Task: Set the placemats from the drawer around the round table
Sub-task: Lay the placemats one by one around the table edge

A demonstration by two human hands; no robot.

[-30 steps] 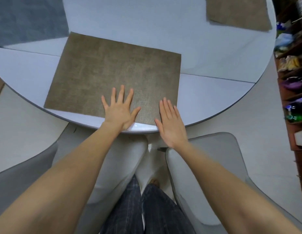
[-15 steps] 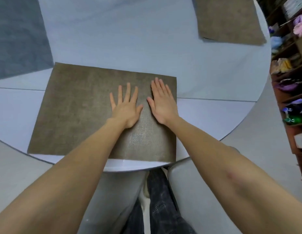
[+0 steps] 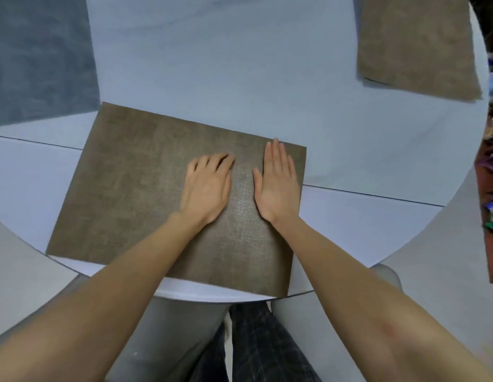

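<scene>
Left forearm enters from the lower left, angled up and rightward across the table edge. Left hand (image 3: 208, 187) lies palm down on the brown placemat (image 3: 135, 194), fingers loosely bent and close together, knuckles slightly raised; it presses on the mat and grips nothing. The thumb side faces the right hand.

Right hand (image 3: 278, 183) lies just beside it, a narrow strip of mat between the two. It is flat and released, fingers straight and together, tips near the mat's far edge, thumb spread toward the left hand. The right forearm runs back toward the lower right, crossing the mat's near right corner.

The brown placemat sits beneath both hands on the round table (image 3: 226, 78), mostly stretching out to the left of the left hand. Its near edge lies close to the table's rim; its right edge is just past the right hand.

Far left, well beyond the left hand: a grey-blue placemat (image 3: 38, 59), its corner close to the brown mat's far left corner. Whether they touch, cannot tell.

A dark seam line (image 3: 377, 195) crosses the tabletop, passing under the brown mat.

Far right, well beyond the right hand: a tan placemat (image 3: 416, 45) near the table's rim.

Below the arms: two grey chairs (image 3: 168, 334), dark checked trousers (image 3: 256, 346) between them. At the right margin, cluttered shelves (image 3: 492, 188), contents too blurred to name.
</scene>
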